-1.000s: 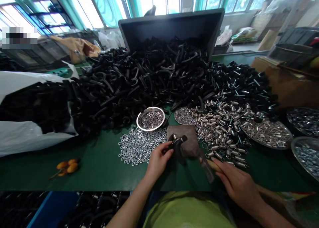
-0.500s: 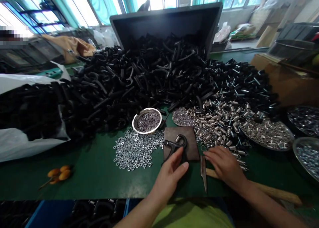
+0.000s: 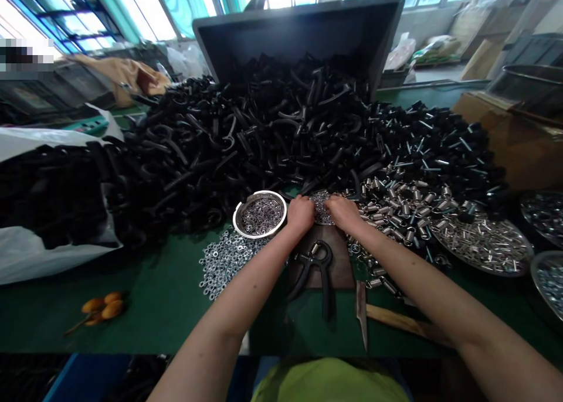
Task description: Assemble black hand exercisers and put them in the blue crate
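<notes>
My left hand (image 3: 302, 210) is closed between the metal bowl (image 3: 238, 221) and a low dish (image 3: 324, 222) of tiny metal parts. My right hand (image 3: 343, 210) reaches the dish from the other side, its fingers curled down into the small parts. What either hand holds is too small or hidden. Nearer me, a black hand grip strengthener (image 3: 326, 273) with a spring at its top lies partly on a brown plate (image 3: 343, 267), untouched. Right of it rests a hammer (image 3: 361, 317) with a wooden handle, partly beneath my right forearm.
Black handles (image 3: 264, 138) form a large heap before a grey bin (image 3: 299, 30). Shiny nuts (image 3: 222, 264) lie at left, springs (image 3: 404, 205) at right. Metal pins fill a dish (image 3: 530, 255). Orange fruit (image 3: 103, 306) lies at the left front.
Both hands have moved forward to the small-parts dish. My left hand has left the hand grip strengthener, which now lies alone. My right hand has left the spot beside the hammer head.
</notes>
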The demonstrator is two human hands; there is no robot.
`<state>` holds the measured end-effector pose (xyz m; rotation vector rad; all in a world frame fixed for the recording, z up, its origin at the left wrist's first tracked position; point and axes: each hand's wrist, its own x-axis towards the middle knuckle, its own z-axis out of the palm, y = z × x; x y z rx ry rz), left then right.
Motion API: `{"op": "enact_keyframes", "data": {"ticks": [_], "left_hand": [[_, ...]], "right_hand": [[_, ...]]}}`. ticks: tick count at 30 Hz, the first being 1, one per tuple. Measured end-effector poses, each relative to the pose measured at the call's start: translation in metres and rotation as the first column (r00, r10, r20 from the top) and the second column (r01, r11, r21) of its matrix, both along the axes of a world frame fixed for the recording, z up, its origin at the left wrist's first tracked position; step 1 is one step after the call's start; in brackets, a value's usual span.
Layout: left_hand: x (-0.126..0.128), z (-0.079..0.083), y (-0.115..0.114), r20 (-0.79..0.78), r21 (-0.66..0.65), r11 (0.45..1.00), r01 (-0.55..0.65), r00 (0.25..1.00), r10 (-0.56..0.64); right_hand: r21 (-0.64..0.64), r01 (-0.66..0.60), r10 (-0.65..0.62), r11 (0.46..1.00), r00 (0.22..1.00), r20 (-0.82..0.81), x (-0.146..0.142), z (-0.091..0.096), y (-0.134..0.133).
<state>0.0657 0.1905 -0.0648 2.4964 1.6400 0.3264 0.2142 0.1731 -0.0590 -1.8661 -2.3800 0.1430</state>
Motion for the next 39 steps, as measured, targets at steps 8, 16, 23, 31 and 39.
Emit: {"op": "enact_keyframes", "data": {"ticks": [8, 16, 23, 31, 39], "left_hand": [[-0.001, -0.01, 0.005, 0.074, -0.068, 0.997, -0.038, 0.996, 0.043], [0.001, -0.01, 0.009, 0.245, -0.146, 0.987, -0.071, 0.964, 0.106], [-0.005, 0.001, 0.0, 0.48, -0.225, 0.974, 0.01, 0.871, 0.103], [-0.036, 0.016, -0.061, 0.808, -0.556, 0.8, 0.225, 0.372, 0.457], [-0.071, 0.009, -0.114, 0.74, -0.528, 0.847, 0.069, 0.527, 0.418]], "right_hand": [[-0.01, 0.118, -0.117, 0.993, 0.962, -0.248, 0.015, -0.001, -0.003], [-0.193, 0.047, -0.158, 0.98, 0.776, -0.611, 0.021, 0.002, -0.016], [-0.293, -0.106, -0.159, 0.95, 0.644, -0.748, 0.006, 0.002, -0.055], [-0.232, -0.18, -0.029, 0.956, 0.729, -0.684, -0.008, 0.006, -0.064], [-0.24, -0.206, 0.032, 0.949, 0.819, -0.573, -0.013, 0.001, -0.055]]}}
